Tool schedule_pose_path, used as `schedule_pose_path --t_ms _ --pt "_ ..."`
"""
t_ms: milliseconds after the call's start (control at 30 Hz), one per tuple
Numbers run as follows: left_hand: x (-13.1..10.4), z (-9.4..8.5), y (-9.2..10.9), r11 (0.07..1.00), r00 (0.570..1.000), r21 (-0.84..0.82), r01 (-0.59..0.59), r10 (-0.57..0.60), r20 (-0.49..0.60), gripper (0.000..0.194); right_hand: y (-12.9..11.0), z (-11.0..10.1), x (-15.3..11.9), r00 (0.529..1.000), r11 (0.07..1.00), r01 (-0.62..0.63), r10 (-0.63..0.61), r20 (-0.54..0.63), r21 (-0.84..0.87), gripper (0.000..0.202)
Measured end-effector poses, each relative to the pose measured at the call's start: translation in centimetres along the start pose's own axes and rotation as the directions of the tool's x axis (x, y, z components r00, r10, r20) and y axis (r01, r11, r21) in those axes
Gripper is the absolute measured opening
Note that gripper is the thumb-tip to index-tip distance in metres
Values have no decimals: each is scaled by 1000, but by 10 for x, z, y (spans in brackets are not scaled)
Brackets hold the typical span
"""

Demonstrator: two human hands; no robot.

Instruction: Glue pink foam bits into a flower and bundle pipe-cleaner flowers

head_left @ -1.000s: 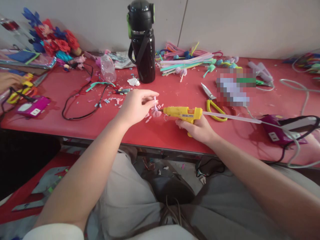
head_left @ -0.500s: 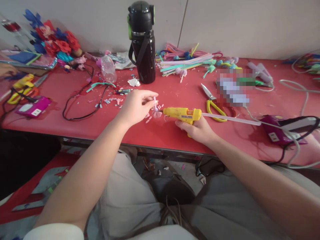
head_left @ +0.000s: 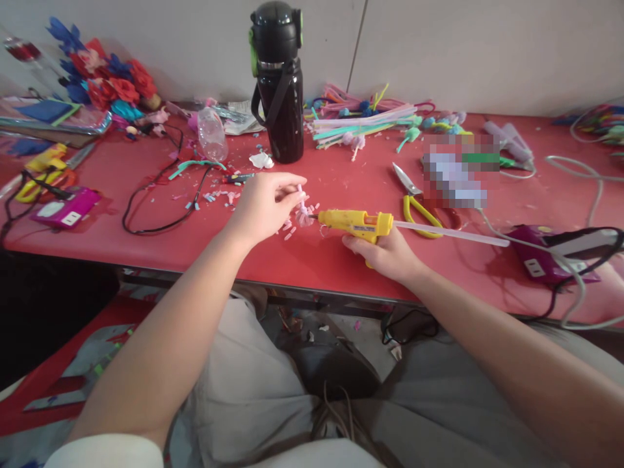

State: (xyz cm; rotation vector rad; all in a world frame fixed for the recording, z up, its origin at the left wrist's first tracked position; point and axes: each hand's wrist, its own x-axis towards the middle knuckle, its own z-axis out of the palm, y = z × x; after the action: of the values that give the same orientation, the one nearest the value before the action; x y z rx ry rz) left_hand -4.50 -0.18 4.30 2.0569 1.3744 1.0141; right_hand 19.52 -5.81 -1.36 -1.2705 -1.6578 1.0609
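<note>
Both busy lol: left hand [head_left: 266, 209] pinched a lilac piece [head_left: 304, 218] stem-up, right hand [head_left: 391, 252] gripped the yellow glue gun [head_left: 351, 221] sideways, aimed left at the piece's frilly bottom.

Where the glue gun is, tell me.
Head view, just right of centre: the glue gun is in the right hand, nozzle near the held pinkish piece.

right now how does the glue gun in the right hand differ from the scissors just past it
The glue gun is held in the right hand; the scissors lie on the red table. The glue gun has a pale stick jutting from its back, while the scissors have a pointed metal blade. Both have yellow parts.
</note>
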Motion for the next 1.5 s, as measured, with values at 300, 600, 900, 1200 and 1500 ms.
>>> schedule_pose_path --t_ms 300,600,900,1200,1500 --pt "6 -16 -10 999 994 -30 -13 9 -109 26 -7 -12 4 998 996 66 -66 11 -53 36" --pt "5 -21 -15 1000 996 22 15 -13 -94 26 18 -67 42 975 793 -168 47 -216 -586 33" --pt "7 -23 -16 999 992 43 -4 9 -129 25 -33 -85 -3 941 535 -339 199 -274 -774 49" --pt "5 -14 -6 998 994 48 -31 36 -108 21 -20 -6 41 985 813 152 -77 155 -563 16" --pt "-4 -4 -1 997 998 -44 -63 64 11 18 -17 -10 37 992 882 91 -42 115 -462 12"
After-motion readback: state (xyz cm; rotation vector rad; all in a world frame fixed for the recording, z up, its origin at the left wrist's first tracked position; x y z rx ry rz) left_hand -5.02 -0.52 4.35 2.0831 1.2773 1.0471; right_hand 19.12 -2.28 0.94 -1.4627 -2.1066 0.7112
